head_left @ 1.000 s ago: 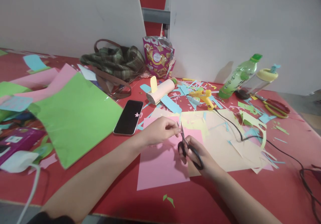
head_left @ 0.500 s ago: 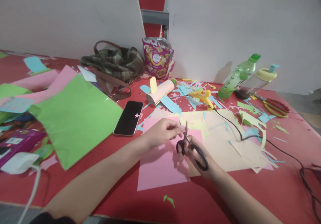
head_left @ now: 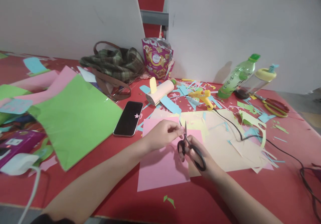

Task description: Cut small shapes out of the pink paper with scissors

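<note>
My right hand (head_left: 197,152) is closed on a pair of scissors (head_left: 198,157) with black handles, fingers through the loops. Their blades point away from me and stand slightly apart. Just left of the blades, my left hand (head_left: 164,133) pinches a small piece of paper, mostly hidden by the fingertips. Both hands are above a pink paper sheet (head_left: 160,170), which overlaps a cream sheet (head_left: 223,157). A tiny pink paper star (head_left: 136,116) lies on a black phone (head_left: 127,120) left of the hands.
Behind the hands lie a pink paper tube with blue and yellow flaps (head_left: 160,92) and a yellow glue gun (head_left: 204,97), its cord running right. A green bottle (head_left: 237,78), a clear cup (head_left: 260,80) and red-yellow pliers (head_left: 276,106) are at right. Green sheet (head_left: 80,117) at left.
The scissors' handle loops have drawn slightly closer together and the blades have narrowed a little. My left hand has shifted very slightly toward them.
</note>
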Motion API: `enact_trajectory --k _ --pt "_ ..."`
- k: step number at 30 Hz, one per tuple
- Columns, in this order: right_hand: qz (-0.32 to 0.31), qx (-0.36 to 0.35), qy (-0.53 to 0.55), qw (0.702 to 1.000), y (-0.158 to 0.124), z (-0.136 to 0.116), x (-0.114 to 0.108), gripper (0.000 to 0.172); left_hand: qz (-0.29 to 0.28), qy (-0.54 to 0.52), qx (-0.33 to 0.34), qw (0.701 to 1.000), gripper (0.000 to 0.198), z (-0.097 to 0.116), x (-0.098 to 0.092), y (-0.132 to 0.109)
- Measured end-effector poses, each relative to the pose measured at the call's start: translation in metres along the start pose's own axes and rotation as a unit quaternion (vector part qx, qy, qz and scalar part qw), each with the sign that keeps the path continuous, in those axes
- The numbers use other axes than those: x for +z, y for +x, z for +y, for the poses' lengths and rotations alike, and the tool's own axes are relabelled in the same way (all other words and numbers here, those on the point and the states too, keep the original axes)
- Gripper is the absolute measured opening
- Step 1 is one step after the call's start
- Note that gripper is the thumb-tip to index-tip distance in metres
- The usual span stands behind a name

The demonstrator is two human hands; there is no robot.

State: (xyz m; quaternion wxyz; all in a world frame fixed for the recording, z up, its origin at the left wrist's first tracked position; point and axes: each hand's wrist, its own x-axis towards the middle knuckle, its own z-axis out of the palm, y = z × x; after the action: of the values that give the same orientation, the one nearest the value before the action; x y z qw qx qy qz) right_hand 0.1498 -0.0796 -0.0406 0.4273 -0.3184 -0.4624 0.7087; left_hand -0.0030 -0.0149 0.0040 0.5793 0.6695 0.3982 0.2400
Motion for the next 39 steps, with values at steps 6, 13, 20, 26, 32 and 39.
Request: enact_trajectory --k 6,13,20,26,32,39 --pt "0.017 -0.011 -0.038 0.999 0.000 0.001 0.001 0.025 0.009 -0.026 -0.012 1.000 0.025 0.001 0.005 -0.002" --pt "0.026 -0.017 -0.049 0.998 0.000 -0.001 0.002 0.025 -0.009 -0.102 -0.009 0.995 0.026 0.000 0.014 -0.006" --pt "0.042 -0.022 -0.066 0.997 0.001 0.002 0.002 0.025 0.031 -0.122 -0.005 0.992 0.026 -0.004 0.025 -0.007" --pt "0.032 -0.024 -0.050 0.998 0.000 0.002 0.003 0.026 0.049 -0.131 0.011 0.990 0.026 -0.009 0.029 -0.007" --pt "0.021 -0.025 -0.018 0.999 -0.001 0.005 0.002 0.022 0.033 -0.148 0.008 0.988 0.027 -0.012 0.030 -0.009" --pt "0.032 -0.024 -0.047 0.998 -0.002 0.005 0.002 0.022 0.021 -0.192 -0.008 0.981 0.026 -0.010 0.032 -0.010"
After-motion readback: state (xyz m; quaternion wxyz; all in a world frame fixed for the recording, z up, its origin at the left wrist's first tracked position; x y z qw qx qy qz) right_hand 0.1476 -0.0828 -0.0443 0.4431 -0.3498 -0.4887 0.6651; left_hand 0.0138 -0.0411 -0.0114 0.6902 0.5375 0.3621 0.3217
